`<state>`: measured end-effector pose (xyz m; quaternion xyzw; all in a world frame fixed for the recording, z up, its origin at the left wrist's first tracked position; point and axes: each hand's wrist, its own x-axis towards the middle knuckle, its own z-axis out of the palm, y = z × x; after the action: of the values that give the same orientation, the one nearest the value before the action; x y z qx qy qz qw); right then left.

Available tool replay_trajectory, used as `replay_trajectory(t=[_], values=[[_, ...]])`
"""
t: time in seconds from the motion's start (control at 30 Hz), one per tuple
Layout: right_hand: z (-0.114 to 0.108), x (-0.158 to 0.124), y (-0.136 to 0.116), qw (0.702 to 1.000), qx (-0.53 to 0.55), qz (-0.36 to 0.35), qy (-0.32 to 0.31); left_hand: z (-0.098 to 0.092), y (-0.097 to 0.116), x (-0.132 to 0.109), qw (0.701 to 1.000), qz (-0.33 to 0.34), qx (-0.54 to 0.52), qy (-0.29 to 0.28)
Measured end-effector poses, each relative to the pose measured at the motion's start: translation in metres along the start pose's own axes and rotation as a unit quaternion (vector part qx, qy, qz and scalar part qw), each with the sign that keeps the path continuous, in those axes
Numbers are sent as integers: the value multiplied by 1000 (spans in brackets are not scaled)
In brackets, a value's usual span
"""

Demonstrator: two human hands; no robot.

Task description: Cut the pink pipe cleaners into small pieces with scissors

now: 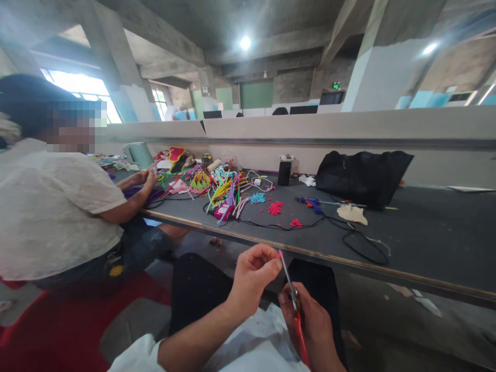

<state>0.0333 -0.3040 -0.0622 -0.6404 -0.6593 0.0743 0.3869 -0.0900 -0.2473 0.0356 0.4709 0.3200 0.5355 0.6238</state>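
Observation:
My right hand (312, 320) is wrapped round red-handled scissors (300, 333), whose blades point up and to the left above my lap. The blade tips reach the fingertips of my left hand (253, 279). Thumb and forefinger of that hand are pinched on a small pink piece (280, 254), which shows right at the blades; most of it is hidden. On the dark table (418, 232) ahead lie small piles of red-pink cut pieces (275, 207) and blue cut pieces (257, 198). A bundle of colourful pipe cleaners (228, 188) lies left of them.
A co-worker (65, 206) sits at my left, hands over the same table. Black cables (279, 226) run along its front. A black bag (362, 178), a dark box (284, 173), a cream scrap (352, 214) and blue-handled tools (313, 204) lie further back.

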Motion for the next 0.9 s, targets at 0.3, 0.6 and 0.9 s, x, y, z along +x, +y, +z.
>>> replay_trajectory(t=[0.3, 0.6, 0.9], values=[[1, -2, 0, 999, -17, -34, 39, 2, -3, -1, 1000, 4, -9, -8], [1, -3, 1, 999, 4, -38, 15, 6, -3, -2, 1000, 17, 0, 0], [6, -4, 3, 999, -12, -21, 45, 6, -2, -2, 1000, 11, -2, 1]])
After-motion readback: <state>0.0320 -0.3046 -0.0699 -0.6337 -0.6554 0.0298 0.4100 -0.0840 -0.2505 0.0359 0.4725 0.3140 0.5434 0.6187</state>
